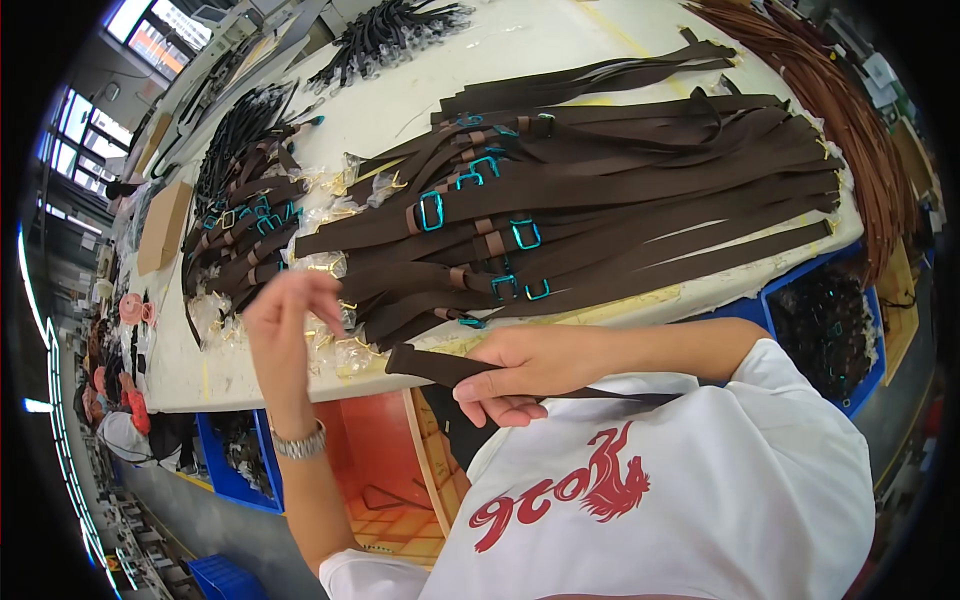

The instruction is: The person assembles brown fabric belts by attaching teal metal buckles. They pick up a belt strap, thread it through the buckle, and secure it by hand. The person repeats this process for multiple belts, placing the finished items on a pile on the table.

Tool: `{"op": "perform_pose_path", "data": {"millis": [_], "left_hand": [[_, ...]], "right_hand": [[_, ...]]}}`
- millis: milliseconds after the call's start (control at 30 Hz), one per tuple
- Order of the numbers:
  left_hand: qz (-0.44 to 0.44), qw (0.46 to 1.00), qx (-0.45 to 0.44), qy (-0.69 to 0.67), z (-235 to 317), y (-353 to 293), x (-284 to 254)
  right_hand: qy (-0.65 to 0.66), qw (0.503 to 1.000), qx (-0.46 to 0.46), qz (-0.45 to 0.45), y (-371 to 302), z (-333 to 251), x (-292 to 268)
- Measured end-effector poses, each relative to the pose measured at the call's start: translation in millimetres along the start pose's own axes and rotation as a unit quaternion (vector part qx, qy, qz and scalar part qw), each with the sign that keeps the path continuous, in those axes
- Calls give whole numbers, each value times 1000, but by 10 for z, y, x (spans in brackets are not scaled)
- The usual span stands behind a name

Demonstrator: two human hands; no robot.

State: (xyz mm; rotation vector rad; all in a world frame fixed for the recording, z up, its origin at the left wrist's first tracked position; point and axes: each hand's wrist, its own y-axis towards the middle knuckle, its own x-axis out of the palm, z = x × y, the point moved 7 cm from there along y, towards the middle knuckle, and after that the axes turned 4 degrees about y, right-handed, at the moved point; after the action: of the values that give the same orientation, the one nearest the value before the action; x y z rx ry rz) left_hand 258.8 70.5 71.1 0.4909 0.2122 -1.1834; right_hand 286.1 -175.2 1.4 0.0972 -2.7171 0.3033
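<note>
Right now, through the head camera, I have the pale work table [540, 35] as my landmark. Just off its near edge, the right hand [515, 368] is clamped on a dark brown strap [422, 364], thumb laid along the top; one end juts toward the table's left end, while the rest runs back under the hand toward the white shirt. The left hand [292, 308] hangs above the table's near edge with its fingers bent; I cannot tell whether anything sits between them. Its wrist carries a metal watch [300, 442].

Across the table's middle I see a spread of brown straps [650, 190] fitted with teal buckles [472, 322], with clear plastic [330, 263] at their left ends. A heap of black straps [385, 40] lies toward the table's far edge. Reddish-brown strips [850, 120] hang over its right end, and a blue crate [858, 398] stands below that end.
</note>
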Motion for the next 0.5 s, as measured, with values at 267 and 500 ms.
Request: {"op": "perform_pose_path", "data": {"millis": [267, 500], "left_hand": [[47, 688, 39, 723, -2010, 1071, -1192], [230, 740, 117, 621, -1752, 1091, -1557]], "right_hand": [[123, 992, 17, -28, 173, 2, 298], [159, 984, 60, -51, 154, 342, 402]]}}
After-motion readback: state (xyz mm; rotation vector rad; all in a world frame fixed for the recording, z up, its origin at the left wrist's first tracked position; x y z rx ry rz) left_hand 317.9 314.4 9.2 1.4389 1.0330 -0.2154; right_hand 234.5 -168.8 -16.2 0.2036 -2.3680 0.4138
